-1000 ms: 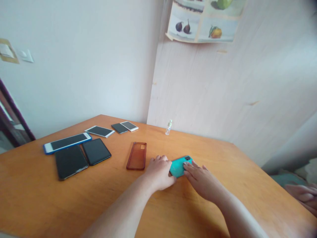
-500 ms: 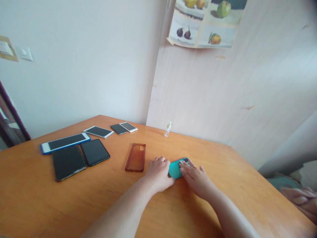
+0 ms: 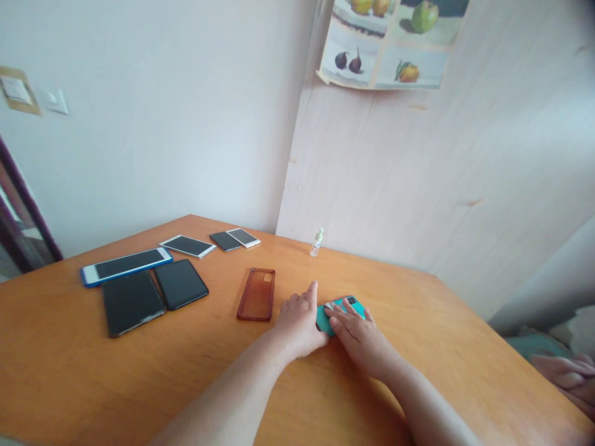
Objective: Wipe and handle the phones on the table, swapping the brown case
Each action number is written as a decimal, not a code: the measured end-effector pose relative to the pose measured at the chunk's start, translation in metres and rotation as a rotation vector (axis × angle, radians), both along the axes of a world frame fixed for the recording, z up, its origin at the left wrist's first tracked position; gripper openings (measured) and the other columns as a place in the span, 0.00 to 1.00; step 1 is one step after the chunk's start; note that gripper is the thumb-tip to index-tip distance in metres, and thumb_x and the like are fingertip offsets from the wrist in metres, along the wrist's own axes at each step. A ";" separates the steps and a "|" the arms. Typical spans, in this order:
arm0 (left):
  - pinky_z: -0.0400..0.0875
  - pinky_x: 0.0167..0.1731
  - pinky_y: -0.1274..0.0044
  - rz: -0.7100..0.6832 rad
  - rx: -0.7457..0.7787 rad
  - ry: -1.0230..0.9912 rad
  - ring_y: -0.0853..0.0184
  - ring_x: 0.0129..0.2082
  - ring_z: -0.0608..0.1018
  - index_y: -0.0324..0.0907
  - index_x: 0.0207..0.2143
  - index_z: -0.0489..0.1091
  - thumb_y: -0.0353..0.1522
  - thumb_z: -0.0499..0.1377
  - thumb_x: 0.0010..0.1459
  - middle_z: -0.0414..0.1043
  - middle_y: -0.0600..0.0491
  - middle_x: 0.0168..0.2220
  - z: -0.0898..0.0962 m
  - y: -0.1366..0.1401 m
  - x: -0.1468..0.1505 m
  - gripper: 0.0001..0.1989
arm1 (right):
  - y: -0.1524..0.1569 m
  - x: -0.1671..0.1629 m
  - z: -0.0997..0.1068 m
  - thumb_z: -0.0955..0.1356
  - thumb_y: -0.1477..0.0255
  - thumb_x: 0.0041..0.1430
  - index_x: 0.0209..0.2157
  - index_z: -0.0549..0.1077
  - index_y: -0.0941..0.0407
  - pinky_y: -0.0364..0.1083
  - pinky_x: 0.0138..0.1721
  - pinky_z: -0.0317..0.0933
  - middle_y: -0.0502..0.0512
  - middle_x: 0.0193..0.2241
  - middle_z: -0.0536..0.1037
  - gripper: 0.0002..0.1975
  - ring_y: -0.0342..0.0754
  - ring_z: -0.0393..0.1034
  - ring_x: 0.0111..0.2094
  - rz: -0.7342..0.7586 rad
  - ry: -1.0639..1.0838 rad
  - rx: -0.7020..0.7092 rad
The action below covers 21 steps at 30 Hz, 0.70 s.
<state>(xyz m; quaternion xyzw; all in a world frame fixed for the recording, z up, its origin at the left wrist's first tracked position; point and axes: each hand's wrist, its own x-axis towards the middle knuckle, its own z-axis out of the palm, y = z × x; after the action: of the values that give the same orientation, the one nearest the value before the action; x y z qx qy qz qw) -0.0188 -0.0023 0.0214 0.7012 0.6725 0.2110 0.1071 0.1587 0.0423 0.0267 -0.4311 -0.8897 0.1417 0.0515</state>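
A teal phone [image 3: 359, 308] lies back side up on the wooden table, its dark camera block at the far right corner. My left hand [image 3: 300, 322] grips the phone's left end, thumb at the near edge and index finger raised. Over the phone's back, my right hand [image 3: 357, 334] presses a small whitish cloth [image 3: 329, 305] under its fingertips; most of the cloth is hidden. Left of my left hand lies a reddish-brown see-through phone case [image 3: 256, 295]. A small clear spray bottle [image 3: 317, 242] stands upright beyond the phone.
Several other phones lie at the left: a white phone in a blue case [image 3: 127, 265], two dark phones [image 3: 132, 303] side by side, a white phone [image 3: 188, 246], and two overlapping ones [image 3: 242, 237] near the back edge. Another person's hand [image 3: 564, 375] shows at the far right.
My right hand has slid left across the phone's back with the cloth, uncovering more of its right end. My left index finger has lifted off. The view has shifted slightly.
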 end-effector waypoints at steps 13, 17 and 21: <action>0.62 0.53 0.64 -0.022 0.021 0.058 0.50 0.55 0.68 0.39 0.65 0.45 0.42 0.59 0.45 0.64 0.42 0.59 -0.003 0.001 0.000 0.47 | 0.027 0.011 -0.010 0.50 0.58 0.69 0.66 0.54 0.49 0.74 0.60 0.31 0.52 0.66 0.54 0.27 0.58 0.33 0.69 -0.270 -0.105 0.093; 0.63 0.52 0.64 -0.017 0.001 0.063 0.51 0.54 0.69 0.40 0.64 0.48 0.41 0.58 0.48 0.66 0.43 0.58 0.001 -0.002 0.001 0.43 | 0.012 -0.001 -0.009 0.49 0.56 0.69 0.64 0.57 0.45 0.70 0.62 0.29 0.50 0.66 0.57 0.27 0.55 0.35 0.69 -0.036 -0.049 0.077; 0.63 0.53 0.64 -0.017 0.010 0.077 0.51 0.54 0.69 0.40 0.64 0.48 0.40 0.59 0.47 0.66 0.43 0.58 0.001 -0.001 0.001 0.44 | 0.028 0.006 -0.012 0.50 0.58 0.69 0.66 0.52 0.46 0.74 0.60 0.31 0.51 0.67 0.54 0.27 0.58 0.31 0.69 -0.234 -0.109 0.092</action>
<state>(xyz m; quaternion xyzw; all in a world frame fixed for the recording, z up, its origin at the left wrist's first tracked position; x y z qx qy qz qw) -0.0175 -0.0036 0.0223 0.7152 0.6690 0.1861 0.0794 0.1649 0.0701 0.0152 -0.5360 -0.8404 0.0704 0.0390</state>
